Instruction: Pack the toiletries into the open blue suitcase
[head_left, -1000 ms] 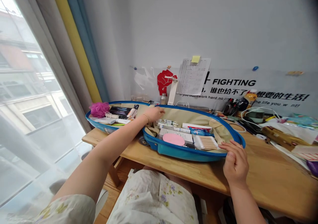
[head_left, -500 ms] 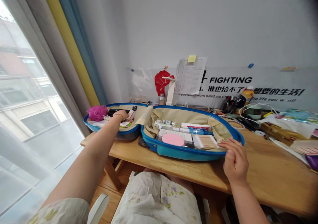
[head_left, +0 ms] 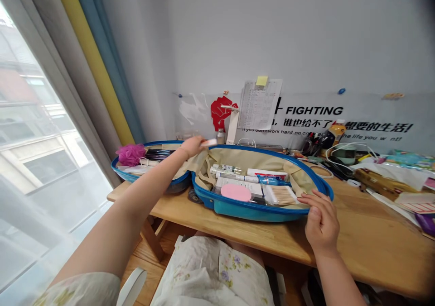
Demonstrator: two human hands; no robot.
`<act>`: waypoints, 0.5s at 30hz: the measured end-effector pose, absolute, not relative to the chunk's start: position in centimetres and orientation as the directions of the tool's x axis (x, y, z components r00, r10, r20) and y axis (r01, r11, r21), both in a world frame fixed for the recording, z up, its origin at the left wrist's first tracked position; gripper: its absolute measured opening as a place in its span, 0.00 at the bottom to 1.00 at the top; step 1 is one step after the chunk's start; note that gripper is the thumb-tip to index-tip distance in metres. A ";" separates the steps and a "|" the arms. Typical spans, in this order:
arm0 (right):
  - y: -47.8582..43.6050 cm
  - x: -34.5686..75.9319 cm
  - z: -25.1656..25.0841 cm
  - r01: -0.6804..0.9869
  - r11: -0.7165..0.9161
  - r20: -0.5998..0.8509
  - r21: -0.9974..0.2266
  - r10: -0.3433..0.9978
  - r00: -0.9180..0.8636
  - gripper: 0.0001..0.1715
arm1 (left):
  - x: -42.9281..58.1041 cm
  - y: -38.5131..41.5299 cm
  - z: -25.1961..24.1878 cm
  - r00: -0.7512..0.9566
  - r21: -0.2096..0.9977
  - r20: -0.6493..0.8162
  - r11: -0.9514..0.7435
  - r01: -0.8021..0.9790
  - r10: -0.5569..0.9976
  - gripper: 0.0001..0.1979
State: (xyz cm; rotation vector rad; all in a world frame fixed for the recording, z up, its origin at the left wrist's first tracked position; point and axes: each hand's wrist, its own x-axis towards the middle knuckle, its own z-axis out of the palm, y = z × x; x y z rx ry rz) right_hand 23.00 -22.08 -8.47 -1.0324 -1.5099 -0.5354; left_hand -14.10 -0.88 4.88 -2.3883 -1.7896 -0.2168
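Observation:
A blue suitcase (head_left: 258, 214) lies open on the desk, its two halves side by side. Above the hinge, my left hand (head_left: 193, 145) is closed on a small whitish stick-like item (head_left: 210, 143), whose kind I cannot make out. My right hand (head_left: 322, 220) rests on the near right rim with fingers stretched out. Inside the right half are a pink oval item (head_left: 235, 192), a pack of cotton swabs (head_left: 281, 194), a blue tube (head_left: 269, 179) and a clear bottle (head_left: 227, 168). The left half holds a purple bath puff (head_left: 131, 155) and dark slim items (head_left: 159, 154).
The wooden desk (head_left: 360, 238) carries clutter on the right: a bottle with an orange label (head_left: 336, 131), pens, cables and a brown pouch (head_left: 384, 181). A white lamp (head_left: 233, 127) stands behind the suitcase. Curtains and a window are on the left.
My left hand has lifted out of the suitcase's left half and moved right, now with the whitish item in it. The right hand stays on the rim.

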 end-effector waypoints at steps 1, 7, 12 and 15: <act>-22.1 23.0 -8.5 0.834 0.506 0.950 -0.218 0.306 0.063 0.18 | -12.3 -0.7 4.7 0.344 -0.047 0.178 -0.342 0.939 0.922 0.18; -22.1 23.0 -8.5 0.827 0.512 0.948 -0.232 0.308 0.075 0.18 | -4.7 0.6 2.1 0.519 -0.112 -0.004 -0.516 0.849 0.855 0.18; -22.2 23.1 -8.5 0.823 0.522 0.949 -0.223 0.308 0.062 0.17 | -3.5 1.9 0.8 0.533 -0.101 -0.075 -0.538 0.837 0.843 0.18; -22.2 23.0 -8.5 0.823 0.522 0.947 -0.224 0.317 0.056 0.17 | -3.6 2.0 0.2 0.572 -0.054 -0.089 -0.577 0.815 0.816 0.18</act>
